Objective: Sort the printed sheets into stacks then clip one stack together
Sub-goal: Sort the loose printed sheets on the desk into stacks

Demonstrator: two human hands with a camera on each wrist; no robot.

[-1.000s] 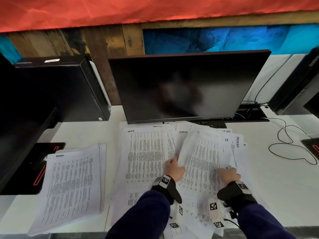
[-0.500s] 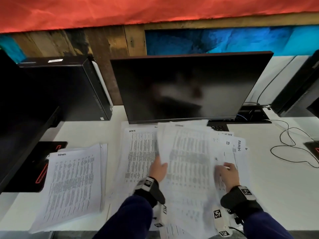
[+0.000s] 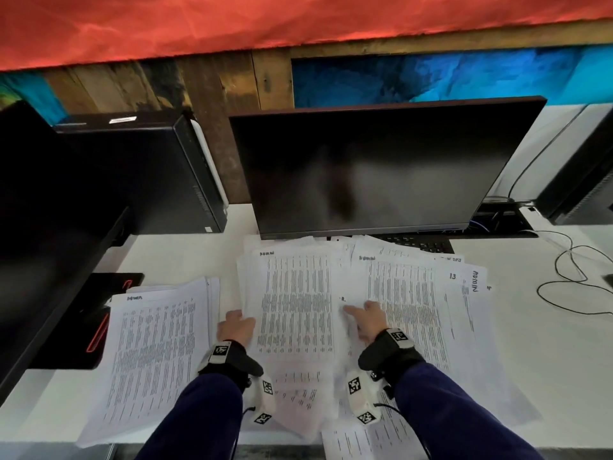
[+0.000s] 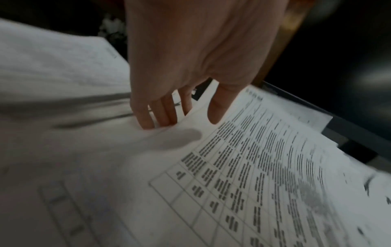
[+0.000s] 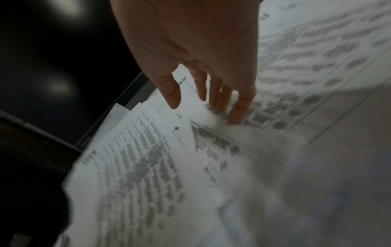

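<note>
On the white desk before the dark flat monitor, white printed sheets lie in three spreads: a left stack, a middle stack and a fanned right pile. The left hand pinches the middle stack's left edge, thumb on top and fingers underneath. The right hand rests with relaxed, straight fingers on the right pile.

You are seeing three paper stacks, two hands, three monitors, one computer tower, and one keyboard.
</note>
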